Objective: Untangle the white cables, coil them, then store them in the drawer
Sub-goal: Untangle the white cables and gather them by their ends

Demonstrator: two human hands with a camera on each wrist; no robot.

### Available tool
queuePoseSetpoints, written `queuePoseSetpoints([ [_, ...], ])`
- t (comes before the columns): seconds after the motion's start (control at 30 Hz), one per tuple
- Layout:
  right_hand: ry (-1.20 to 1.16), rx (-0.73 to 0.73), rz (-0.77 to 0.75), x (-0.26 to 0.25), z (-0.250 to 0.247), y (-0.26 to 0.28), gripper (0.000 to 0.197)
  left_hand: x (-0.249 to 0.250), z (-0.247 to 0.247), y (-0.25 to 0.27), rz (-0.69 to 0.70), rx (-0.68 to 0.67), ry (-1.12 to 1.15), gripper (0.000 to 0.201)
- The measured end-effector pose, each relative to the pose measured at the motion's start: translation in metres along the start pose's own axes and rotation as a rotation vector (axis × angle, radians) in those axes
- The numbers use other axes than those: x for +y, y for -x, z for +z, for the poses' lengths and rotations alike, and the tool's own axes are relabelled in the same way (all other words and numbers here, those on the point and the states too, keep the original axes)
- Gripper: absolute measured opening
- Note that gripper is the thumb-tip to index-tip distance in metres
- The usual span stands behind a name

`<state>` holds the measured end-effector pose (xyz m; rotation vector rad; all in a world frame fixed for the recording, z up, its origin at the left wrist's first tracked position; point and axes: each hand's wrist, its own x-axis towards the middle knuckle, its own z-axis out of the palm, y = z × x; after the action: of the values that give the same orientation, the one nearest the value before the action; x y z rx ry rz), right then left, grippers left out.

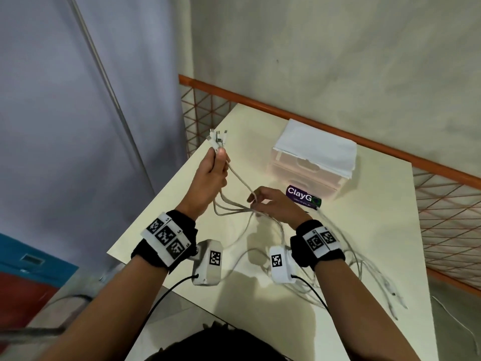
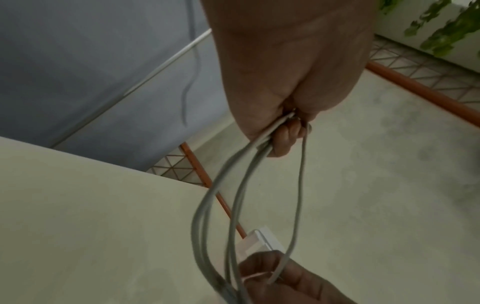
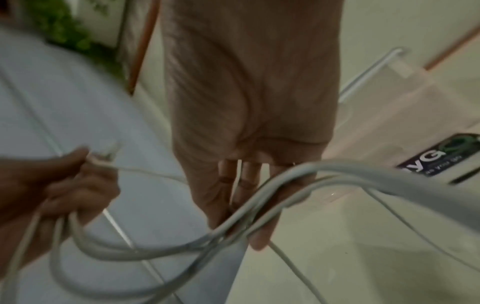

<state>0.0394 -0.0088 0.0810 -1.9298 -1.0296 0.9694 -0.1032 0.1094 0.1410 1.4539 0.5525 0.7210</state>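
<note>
Several white cables (image 1: 234, 178) hang in a bunch between my two hands above the cream table (image 1: 182, 217). My left hand (image 1: 220, 155) is raised and grips the bunch just below the plugs (image 1: 217, 138), which stick up from the fist. In the left wrist view that left hand (image 2: 283, 131) is closed round the cables (image 2: 241, 195). Lower and to the right, my right hand (image 1: 253, 201) holds the same strands, which thread through its fingers (image 3: 246, 205). The loose cable tails (image 1: 364, 269) trail over the table to the right. The pale pink drawer unit (image 1: 312, 173) stands behind, its drawers closed.
A white folded sheet (image 1: 317, 144) lies on the drawer unit. A purple ClayGo pack (image 1: 303, 198) sits in front of it, close to my right hand. An orange railing with mesh (image 1: 260, 100) borders the table's far and right sides.
</note>
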Motion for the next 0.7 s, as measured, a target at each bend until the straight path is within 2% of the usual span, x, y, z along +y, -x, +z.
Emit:
queuePoseSetpoints([
  [0.1, 0.059, -0.037, 0.069, 0.0, -0.008, 0.006, 0.03, 0.01, -0.005, -0.005, 0.013, 0.107, 0.201, 0.033],
  [0.17, -0.004, -0.126, 0.029, 0.004, -0.006, 0.012, 0.026, 0.017, -0.01, -0.01, 0.019, 0.182, 0.317, 0.033],
  [0.27, 0.003, -0.19, 0.0, 0.018, 0.011, 0.025, 0.031, 0.022, -0.014, -0.014, -0.005, 0.227, 0.342, 0.033],
  [0.4, 0.153, -0.214, 0.052, 0.024, 0.016, 0.021, 0.038, 0.016, -0.005, -0.006, -0.024, 0.138, 0.211, 0.032],
  [0.47, 0.02, -0.155, -0.02, 0.0, 0.004, 0.021, 0.044, 0.013, 0.0, -0.001, -0.005, 0.053, 0.203, 0.032],
  [0.53, -0.191, -0.179, -0.091, -0.032, -0.005, 0.022, 0.049, 0.013, 0.006, 0.003, 0.001, -0.014, 0.241, 0.032],
  [0.57, -0.19, -0.247, -0.123, -0.046, -0.006, 0.022, 0.048, 0.014, 0.01, 0.004, -0.005, -0.033, 0.276, 0.032],
  [0.63, -0.001, -0.357, -0.157, -0.066, 0.003, 0.023, 0.035, 0.019, 0.018, 0.005, -0.021, -0.049, 0.354, 0.033],
  [0.7, 0.048, -0.328, -0.155, -0.074, 0.018, 0.022, 0.01, 0.026, 0.022, 0.003, -0.025, -0.045, 0.432, 0.034],
])
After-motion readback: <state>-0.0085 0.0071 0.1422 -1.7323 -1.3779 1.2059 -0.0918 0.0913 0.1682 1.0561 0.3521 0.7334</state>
